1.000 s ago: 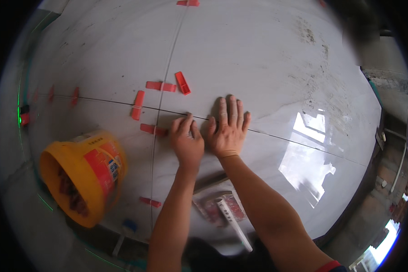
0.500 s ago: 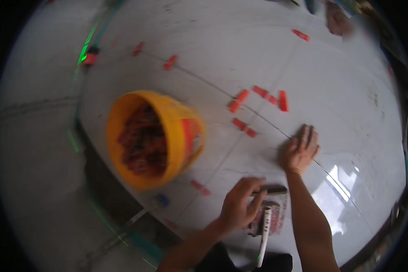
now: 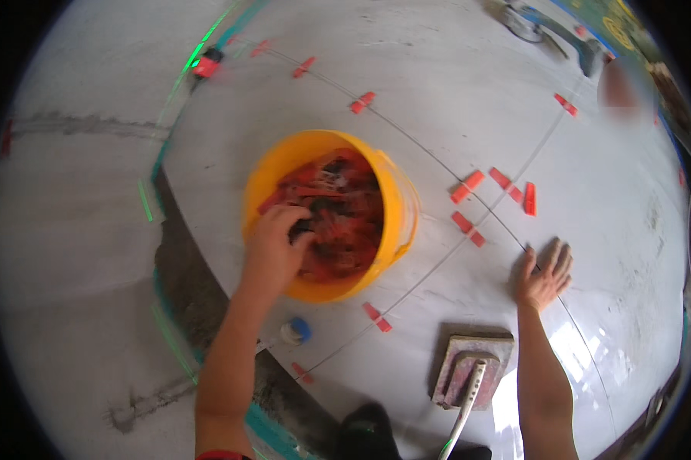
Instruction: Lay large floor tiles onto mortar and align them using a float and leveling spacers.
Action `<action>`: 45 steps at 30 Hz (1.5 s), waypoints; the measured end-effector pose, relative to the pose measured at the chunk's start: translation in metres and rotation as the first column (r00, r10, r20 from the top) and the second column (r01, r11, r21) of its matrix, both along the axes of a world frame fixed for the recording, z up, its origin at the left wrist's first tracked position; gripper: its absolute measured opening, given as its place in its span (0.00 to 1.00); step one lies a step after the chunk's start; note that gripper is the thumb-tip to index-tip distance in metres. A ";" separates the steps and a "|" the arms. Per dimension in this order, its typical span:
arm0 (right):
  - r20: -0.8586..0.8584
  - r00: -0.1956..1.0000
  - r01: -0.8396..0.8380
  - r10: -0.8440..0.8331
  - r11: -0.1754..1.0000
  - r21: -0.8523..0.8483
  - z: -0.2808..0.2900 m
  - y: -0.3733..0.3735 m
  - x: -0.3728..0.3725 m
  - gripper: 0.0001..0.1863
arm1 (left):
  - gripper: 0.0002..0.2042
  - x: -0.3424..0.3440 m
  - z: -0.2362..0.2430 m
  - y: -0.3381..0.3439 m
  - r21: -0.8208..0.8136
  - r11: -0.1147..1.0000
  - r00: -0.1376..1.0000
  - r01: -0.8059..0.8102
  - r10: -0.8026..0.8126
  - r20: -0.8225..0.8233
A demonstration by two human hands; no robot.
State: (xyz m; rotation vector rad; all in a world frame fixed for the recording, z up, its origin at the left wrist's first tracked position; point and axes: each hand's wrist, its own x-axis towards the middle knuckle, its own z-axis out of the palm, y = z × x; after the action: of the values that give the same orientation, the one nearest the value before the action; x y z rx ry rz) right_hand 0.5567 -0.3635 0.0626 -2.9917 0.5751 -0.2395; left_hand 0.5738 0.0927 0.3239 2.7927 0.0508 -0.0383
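My left hand (image 3: 273, 249) reaches over the near left rim of a yellow bucket (image 3: 395, 207), its fingers curled and apart above the pile inside. The bucket holds many red plastic tile-levelling wedges (image 3: 338, 245) with some dark pieces among them. Whether the fingertips touch a piece is unclear. My right hand (image 3: 543, 285) lies flat on the pale grey tiles, fingers spread, across a dark joint line. Red wedges (image 3: 467, 186) sit along the joints around the tile corner ahead of it. Between my arms stands a rubber-headed tool (image 3: 472, 372) with a white perforated handle.
A small blue-and-white round item (image 3: 296, 330) lies in front of the bucket. To the left runs the tile edge with a dark gap (image 3: 200, 261) and green laser lines. A red-and-black device (image 3: 206, 64) sits at the far left; a suction-cup tool (image 3: 526, 27) lies at the far right.
My left hand has moved from beside the rubber-headed tool to the bucket's opening. My right hand still rests flat on the tiles. The view has shifted, so the floor items appear further right.
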 end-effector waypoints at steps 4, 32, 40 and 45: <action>0.058 0.998 -0.031 0.026 0.995 0.093 0.017 0.012 0.004 0.41 | 0.07 -0.011 0.020 0.015 -0.141 0.930 0.938 -0.340 0.347 0.025; -0.219 0.913 0.254 0.344 -0.059 0.965 0.212 -0.041 -0.281 0.06 | 0.10 -0.239 -0.056 -0.252 -0.638 0.277 0.385 -0.719 -0.605 -0.697; 0.032 0.917 -0.224 0.397 0.449 0.865 0.243 -0.051 -0.269 0.08 | 0.16 -0.248 -0.036 -0.295 -0.816 0.247 0.704 -0.523 -0.414 -0.577; -0.238 0.960 0.256 0.145 -0.116 0.960 0.225 -0.043 -0.252 0.14 | 0.20 -0.247 -0.045 -0.305 -0.962 0.266 0.957 -0.055 -0.261 -0.128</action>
State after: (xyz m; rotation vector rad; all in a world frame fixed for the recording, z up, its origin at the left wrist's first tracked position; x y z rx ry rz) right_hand 0.3047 -0.4069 0.2880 -1.3386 0.5024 0.4821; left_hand 0.3272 -0.2122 0.2786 1.4731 -0.0792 -0.3580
